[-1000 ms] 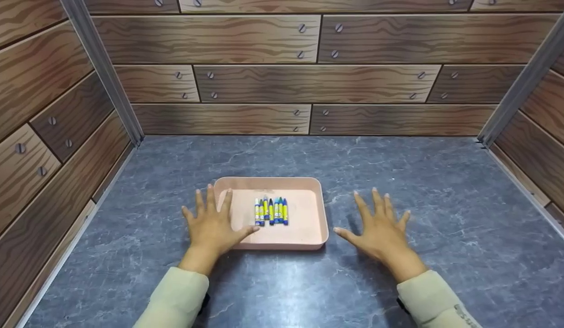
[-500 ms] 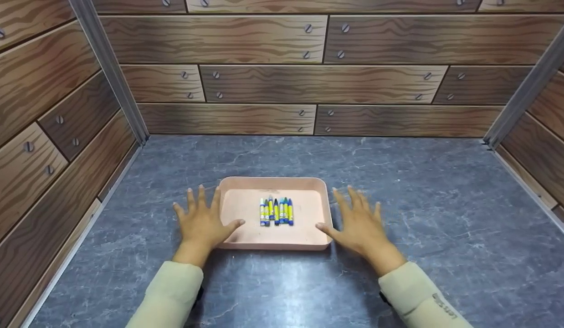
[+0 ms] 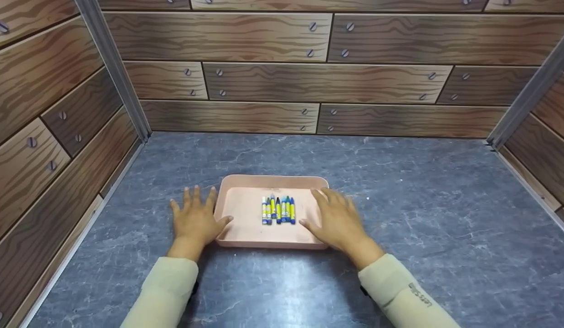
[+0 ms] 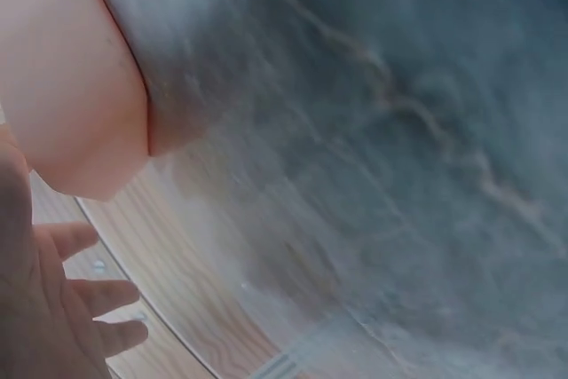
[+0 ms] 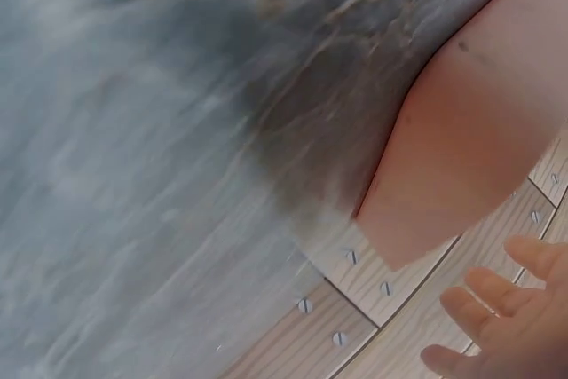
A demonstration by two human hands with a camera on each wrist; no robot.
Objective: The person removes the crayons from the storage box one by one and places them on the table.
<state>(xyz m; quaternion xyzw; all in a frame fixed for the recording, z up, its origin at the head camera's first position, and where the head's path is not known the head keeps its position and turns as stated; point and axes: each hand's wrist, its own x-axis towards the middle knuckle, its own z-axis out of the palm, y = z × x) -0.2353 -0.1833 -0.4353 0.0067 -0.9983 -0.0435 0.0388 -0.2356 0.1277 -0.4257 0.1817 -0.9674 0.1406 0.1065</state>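
Note:
A shallow pink tray (image 3: pixel 245 245) lies on the table, with several crayons (image 3: pixel 278 210) side by side in its middle, in yellow and blue wrappers. My left hand (image 3: pixel 195 223) is at the tray's left side, fingers spread, thumb reaching over the rim. On the opposite side my right hand (image 3: pixel 339 221) overlaps the tray's right end in the head view, its fingers extended and thumb pointing toward the crayons. Both wrist views show the outer wall of the tray (image 4: pixel 80 86) close to the hands' fingers. Neither hand holds anything.
The grey marbled table (image 3: pixel 423 196) extends around the tray. Wood-plank patterned walls (image 3: pixel 264 82) enclose it at the back and both sides, with grey metal posts (image 3: pixel 115 73) in the corners.
My right hand has moved left from beside the tray to over its right end. The left hand has shifted outward, from overlapping the tray to its left edge. The crayons stay put in the tray.

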